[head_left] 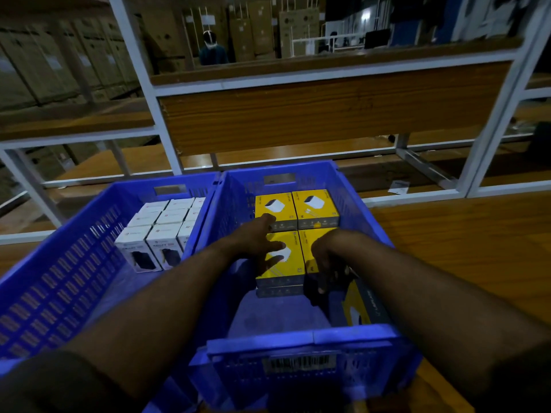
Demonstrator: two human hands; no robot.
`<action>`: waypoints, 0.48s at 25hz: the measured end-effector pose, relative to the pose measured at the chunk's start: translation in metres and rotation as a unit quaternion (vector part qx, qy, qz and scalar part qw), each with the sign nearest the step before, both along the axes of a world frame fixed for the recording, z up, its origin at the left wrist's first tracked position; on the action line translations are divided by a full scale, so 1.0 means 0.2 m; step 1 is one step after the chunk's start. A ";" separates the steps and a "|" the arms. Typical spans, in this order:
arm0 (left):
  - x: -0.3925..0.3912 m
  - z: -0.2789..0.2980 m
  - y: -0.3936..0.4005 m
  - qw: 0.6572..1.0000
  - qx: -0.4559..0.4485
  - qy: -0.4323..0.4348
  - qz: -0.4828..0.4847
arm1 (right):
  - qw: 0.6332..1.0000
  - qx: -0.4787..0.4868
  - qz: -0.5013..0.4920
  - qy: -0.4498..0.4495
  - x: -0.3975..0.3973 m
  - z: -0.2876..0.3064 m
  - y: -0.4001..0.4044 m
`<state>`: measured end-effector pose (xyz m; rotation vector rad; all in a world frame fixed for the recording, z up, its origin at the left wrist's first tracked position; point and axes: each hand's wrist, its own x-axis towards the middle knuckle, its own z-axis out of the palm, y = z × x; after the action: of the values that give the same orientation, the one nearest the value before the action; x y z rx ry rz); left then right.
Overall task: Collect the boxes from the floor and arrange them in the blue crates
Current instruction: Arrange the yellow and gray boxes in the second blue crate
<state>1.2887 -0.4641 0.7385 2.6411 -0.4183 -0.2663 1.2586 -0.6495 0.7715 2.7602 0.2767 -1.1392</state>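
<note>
My flat left hand (262, 242) presses yellow cardboard boxes (275, 208) at twelve o'clock, my right hand (326, 257) grips another; right blue plastic crate (298, 341) half-filled.

Boxes packed into two blue crates on a wooden floor

The right blue crate (354, 186) holds yellow boxes (316, 208) laid flat, face up, in a tight block against its far wall, at least two layers deep; another yellow box (359, 305) stands tilted by its right wall. The left blue crate (59, 263), touching it, holds white boxes (162, 231) upright in rows in its far right corner.
</note>
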 end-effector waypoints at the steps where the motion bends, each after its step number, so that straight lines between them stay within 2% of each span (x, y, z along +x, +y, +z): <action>1: -0.01 0.00 -0.01 1.000 -0.011 -0.013 -0.014 | 1.000 -0.025 0.009 0.001 -0.01 0.00 0.00; 3: -0.01 0.00 -0.01 0.999 -0.037 -0.022 -0.027 | 0.998 -0.064 0.029 -0.009 -0.05 0.03 -0.03; 6: -0.01 0.02 -0.01 0.997 -0.052 -0.039 -0.032 | 0.995 -0.068 0.052 -0.049 -0.08 0.06 -0.05; 10: -0.01 0.02 0.01 0.995 -0.028 -0.075 -0.051 | 0.998 -0.052 0.035 0.032 -0.06 0.03 -0.03; 12: -0.02 0.03 0.01 0.995 -0.038 -0.074 -0.054 | 0.998 -0.025 0.054 0.026 -0.05 0.01 -0.03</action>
<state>1.2854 -0.4625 0.7451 2.5751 -0.6102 -0.0860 1.2486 -0.6560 0.7737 2.6399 0.3922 -1.1759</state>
